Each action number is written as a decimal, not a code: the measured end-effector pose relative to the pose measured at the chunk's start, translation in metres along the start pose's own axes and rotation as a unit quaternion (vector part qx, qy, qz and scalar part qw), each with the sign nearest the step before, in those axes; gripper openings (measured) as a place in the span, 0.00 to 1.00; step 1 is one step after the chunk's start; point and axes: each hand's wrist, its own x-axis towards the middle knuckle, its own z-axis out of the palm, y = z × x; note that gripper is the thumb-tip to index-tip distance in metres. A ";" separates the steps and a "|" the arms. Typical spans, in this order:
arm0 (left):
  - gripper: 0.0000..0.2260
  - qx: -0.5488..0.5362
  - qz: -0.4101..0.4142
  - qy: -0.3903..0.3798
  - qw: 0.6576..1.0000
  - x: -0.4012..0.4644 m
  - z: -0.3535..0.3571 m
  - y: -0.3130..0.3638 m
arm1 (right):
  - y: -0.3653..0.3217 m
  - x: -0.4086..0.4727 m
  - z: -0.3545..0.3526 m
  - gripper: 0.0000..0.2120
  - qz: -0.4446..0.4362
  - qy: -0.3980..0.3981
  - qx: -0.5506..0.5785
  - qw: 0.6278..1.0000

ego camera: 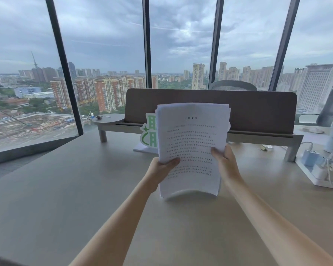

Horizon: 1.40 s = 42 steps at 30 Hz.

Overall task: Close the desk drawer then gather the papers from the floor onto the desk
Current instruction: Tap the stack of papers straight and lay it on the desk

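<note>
A stack of printed white papers stands nearly upright over the light wooden desk, its lower edge curling just above the desktop. My left hand grips the stack's lower left edge, thumb on the front page. My right hand holds the right edge at about the same height. The drawer and the floor are out of view.
Behind the papers stand a green-and-white sign and a brown divider panel on a grey shelf riser. A white power strip with chargers and cables lies at the right. Floor-to-ceiling windows and two chairs are beyond.
</note>
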 end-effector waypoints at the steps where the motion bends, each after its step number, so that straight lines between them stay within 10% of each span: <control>1: 0.11 -0.001 -0.002 0.004 1.000 0.001 0.000 -0.001 | 0.003 0.001 0.000 0.13 -0.002 -0.003 -0.002 1.000; 20: 0.09 0.021 -0.063 -0.007 0.998 -0.032 -0.027 -0.007 | 0.014 -0.026 0.018 0.10 0.036 0.002 -0.110 0.993; 42: 0.08 0.067 -0.163 0.202 0.963 -0.113 -0.221 0.004 | 0.025 -0.047 0.219 0.13 0.232 -0.174 -0.122 0.949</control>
